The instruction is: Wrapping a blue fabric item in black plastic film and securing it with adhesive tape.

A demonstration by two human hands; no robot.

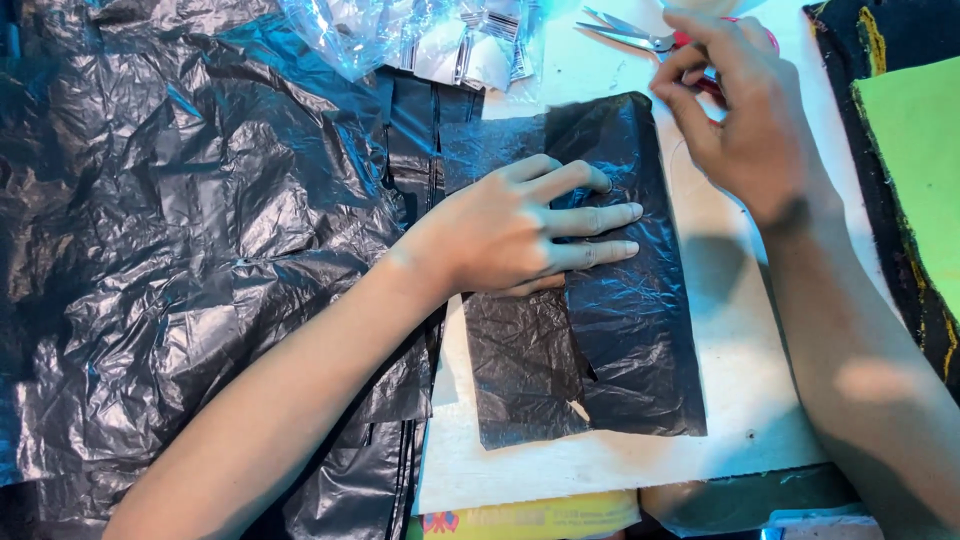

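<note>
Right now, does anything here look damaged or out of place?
Yes. The folded black plastic piece under the left hand has a small tear near its lower edge, where the white board shows through. The scissors lie open by the right hand.

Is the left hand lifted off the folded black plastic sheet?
No, the left hand lies flat, fingers spread, on the folded black plastic sheet.

I am holding my left hand [505, 235] flat, palm down, fingers stretched out together and pointing right, the forearm running in from the lower left. My right hand [735, 110] is hanging higher up, fingers curled and pinching loosely, its forearm coming in from the lower right.
</note>
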